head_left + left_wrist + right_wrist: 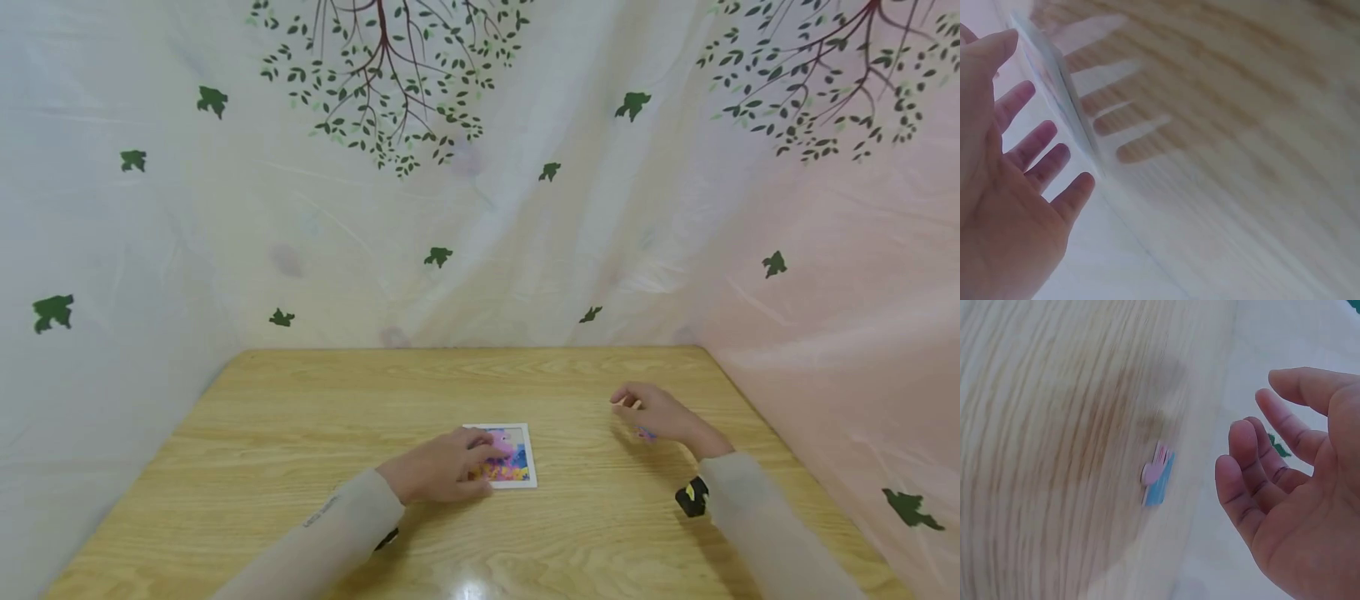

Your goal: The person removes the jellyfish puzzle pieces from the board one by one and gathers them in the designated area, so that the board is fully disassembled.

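Note:
A small jigsaw puzzle (519, 463) in a white frame lies on the wooden table, showing a pink figure over yellow and pink flowers. My left hand (450, 465) is over its left part, fingers spread and hiding that side. The left wrist view shows the puzzle (1063, 94) edge-on beside the thumb and fingers; whether they touch it, I cannot tell. Farther right, my right hand (654, 411) hovers above the table with loosely bent fingers and nothing between them. A loose pink-and-blue puzzle piece (1157, 481) lies on the table beneath it, partly hidden in the head view.
The wooden table (337, 400) reaches back to a pale curtain (495, 275) printed with trees and green birds, which also hangs along both sides. A black wrist device (692, 497) sits at the right cuff.

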`<state>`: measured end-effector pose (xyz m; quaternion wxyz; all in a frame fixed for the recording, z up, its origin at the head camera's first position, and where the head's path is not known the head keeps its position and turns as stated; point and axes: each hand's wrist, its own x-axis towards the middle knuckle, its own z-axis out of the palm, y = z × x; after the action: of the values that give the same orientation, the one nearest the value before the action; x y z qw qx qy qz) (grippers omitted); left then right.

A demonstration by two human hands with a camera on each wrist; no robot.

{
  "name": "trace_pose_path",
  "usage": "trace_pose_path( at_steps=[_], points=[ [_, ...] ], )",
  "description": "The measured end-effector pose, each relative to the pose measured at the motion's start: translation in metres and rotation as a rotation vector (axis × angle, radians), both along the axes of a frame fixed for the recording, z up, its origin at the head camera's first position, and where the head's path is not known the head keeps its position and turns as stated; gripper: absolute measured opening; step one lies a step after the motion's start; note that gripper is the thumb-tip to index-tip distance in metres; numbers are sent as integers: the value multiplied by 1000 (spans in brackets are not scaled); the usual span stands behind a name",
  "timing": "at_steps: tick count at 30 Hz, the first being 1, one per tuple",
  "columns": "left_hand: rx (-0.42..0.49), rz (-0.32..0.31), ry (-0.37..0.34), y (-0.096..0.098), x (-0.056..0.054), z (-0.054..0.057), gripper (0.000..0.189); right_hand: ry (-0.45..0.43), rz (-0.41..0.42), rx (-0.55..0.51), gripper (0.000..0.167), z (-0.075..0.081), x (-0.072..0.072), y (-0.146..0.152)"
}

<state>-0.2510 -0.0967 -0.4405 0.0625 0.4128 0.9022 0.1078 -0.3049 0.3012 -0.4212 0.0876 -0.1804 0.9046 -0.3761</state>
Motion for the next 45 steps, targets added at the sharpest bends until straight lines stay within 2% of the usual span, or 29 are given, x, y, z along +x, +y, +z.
trace_pose_path(
  at_steps=[4,9,13,18,26,32,37,45],
  points=[
    [-23,-1,12,-5,2,2,56,2,12,14,30,2,1,-9],
    [-54,17,-7,-6,7,8,60,69,45,59,25,1,2,-22],
    [-65,16,-8,-5,11,10,58,86,87,66,23,0,3,-35],
    [-71,11,22,-4,10,8,53,93,110,79,23,0,4,-52],
    [-74,17,17,-5,11,2,53,85,190,84,21,-5,1,-79],
    [-49,15,23,-7,13,4,52,64,246,56,24,-7,1,-104],
    [-50,5,31,-8,12,4,52,20,265,45,26,-10,2,-126],
    [-36,-14,26,-11,8,2,52,2,265,91,25,-13,-1,-152]
  ],
)
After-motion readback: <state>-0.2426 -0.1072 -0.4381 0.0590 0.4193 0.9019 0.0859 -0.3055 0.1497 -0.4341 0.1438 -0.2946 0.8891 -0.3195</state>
